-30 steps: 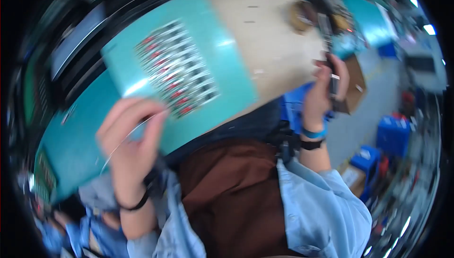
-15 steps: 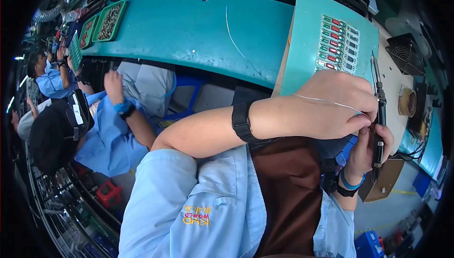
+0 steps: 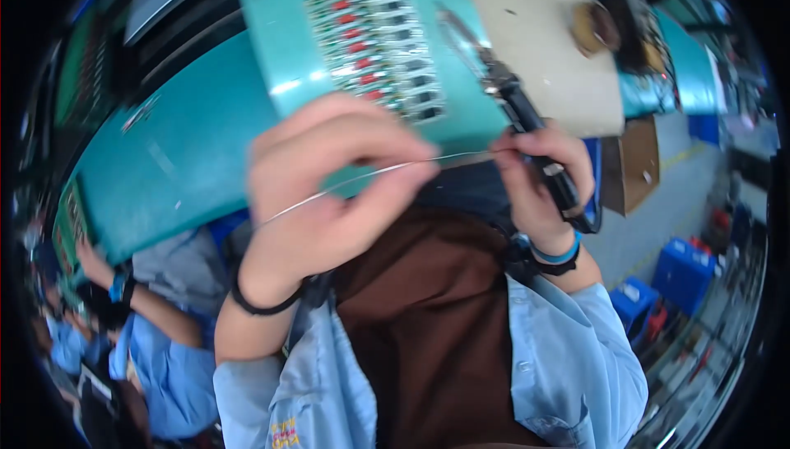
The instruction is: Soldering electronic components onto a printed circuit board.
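Note:
A thin silver solder wire point(image 3: 362, 176) is pinched between the thumb and forefinger of my left hand point(image 3: 317, 202), its tail trailing back over the hand. My right hand point(image 3: 550, 186) grips a black-handled soldering iron point(image 3: 518, 103), its tip pointing up and away to the left. The wire runs across to the thumb and forefinger of the right hand; whether they pinch its end is blurred. Beyond my hands, several small circuit boards point(image 3: 370, 46) with red and black parts stand in a column on a light green plate point(image 3: 284, 58).
The green plate lies on a pale board point(image 3: 547, 70), with a tape roll point(image 3: 594, 29) at the far right. A teal bench point(image 3: 177, 161) stretches left, where a co-worker's hand point(image 3: 96, 266) holds a green panel point(image 3: 72, 214). A cardboard box point(image 3: 632, 167) and blue bins point(image 3: 687, 274) are at the right.
The view has swung right. My left hand has drawn away from the right hand, leaving a stretch of solder wire between them. The right hand still holds the iron.

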The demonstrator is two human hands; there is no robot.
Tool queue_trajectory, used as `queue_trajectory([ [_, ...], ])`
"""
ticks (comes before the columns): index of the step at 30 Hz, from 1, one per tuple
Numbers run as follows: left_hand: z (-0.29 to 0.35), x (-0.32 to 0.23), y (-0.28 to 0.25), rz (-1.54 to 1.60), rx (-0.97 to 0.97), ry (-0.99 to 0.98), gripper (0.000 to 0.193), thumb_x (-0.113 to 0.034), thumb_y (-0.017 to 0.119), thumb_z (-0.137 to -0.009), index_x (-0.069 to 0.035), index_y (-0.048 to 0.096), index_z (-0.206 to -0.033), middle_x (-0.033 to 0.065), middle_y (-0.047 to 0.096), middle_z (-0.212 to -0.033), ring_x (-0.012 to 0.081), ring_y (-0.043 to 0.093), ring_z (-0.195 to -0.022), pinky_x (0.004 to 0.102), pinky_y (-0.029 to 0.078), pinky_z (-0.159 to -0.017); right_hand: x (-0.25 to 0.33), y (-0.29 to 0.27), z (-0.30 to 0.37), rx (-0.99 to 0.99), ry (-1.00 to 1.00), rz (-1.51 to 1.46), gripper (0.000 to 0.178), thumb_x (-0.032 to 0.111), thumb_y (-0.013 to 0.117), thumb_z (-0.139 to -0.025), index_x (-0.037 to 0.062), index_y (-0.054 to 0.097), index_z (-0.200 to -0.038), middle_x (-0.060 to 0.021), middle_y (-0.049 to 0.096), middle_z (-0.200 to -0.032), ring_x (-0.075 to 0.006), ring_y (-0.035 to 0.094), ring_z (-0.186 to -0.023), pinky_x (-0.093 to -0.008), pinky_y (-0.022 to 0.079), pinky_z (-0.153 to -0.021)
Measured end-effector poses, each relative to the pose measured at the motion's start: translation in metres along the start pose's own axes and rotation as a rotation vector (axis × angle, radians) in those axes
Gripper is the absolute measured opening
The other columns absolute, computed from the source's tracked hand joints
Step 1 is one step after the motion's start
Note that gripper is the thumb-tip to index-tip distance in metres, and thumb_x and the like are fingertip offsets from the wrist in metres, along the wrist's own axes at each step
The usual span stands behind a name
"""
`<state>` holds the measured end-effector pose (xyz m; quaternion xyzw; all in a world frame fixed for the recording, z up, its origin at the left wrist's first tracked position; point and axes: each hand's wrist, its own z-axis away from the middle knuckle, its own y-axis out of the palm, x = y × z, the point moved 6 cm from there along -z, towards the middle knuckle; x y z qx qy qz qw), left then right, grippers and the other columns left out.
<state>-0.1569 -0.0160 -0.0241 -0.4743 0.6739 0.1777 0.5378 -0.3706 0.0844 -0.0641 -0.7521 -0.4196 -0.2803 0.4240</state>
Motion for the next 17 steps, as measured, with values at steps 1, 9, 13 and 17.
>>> queue_trajectory([
  [1,0.000,-0.005,-0.013,-0.016,-0.024,0.019,0.010,0.003,0.076,-0.083,-0.001,0.076,-0.092,0.0103,0.072,-0.091,0.0179,0.069,-0.082,0.0287,0.053,-0.070,0.005,0.001,-0.003,-0.016,0.018,0.048,0.027,-0.007,0.072,-0.094,0.0014,0.059,-0.116,-0.0134,0.069,-0.102,-0.0234,0.072,-0.093,-0.0358,0.058,-0.086],
  [9,0.026,0.009,-0.098,-0.218,-0.264,-0.048,0.015,0.007,0.073,-0.088,0.004,0.071,-0.102,0.0166,0.070,-0.103,0.0200,0.065,-0.094,0.0268,0.051,-0.079,0.030,0.006,0.002,0.002,-0.017,0.110,0.037,0.016,0.082,-0.090,0.0002,0.070,-0.122,-0.0183,0.075,-0.102,-0.0287,0.074,-0.084,-0.0342,0.058,-0.075],
  [13,0.025,0.012,-0.105,-0.366,-0.287,0.001,0.014,0.007,0.071,-0.091,0.006,0.070,-0.105,0.0175,0.069,-0.106,0.0207,0.065,-0.095,0.0277,0.052,-0.081,0.034,0.010,0.005,0.113,-0.035,0.192,0.046,0.032,0.079,-0.096,-0.0016,0.066,-0.125,-0.0212,0.074,-0.105,-0.0319,0.075,-0.088,-0.0361,0.058,-0.077],
  [17,0.020,0.019,-0.099,-0.434,-0.268,0.012,0.019,0.006,0.070,-0.093,0.006,0.069,-0.112,0.0183,0.069,-0.109,0.0223,0.066,-0.097,0.0291,0.053,-0.087,0.034,0.012,0.004,0.172,-0.015,0.210,0.046,0.034,0.079,-0.096,-0.0013,0.067,-0.124,-0.0218,0.074,-0.106,-0.0329,0.075,-0.090,-0.0364,0.058,-0.077],
])
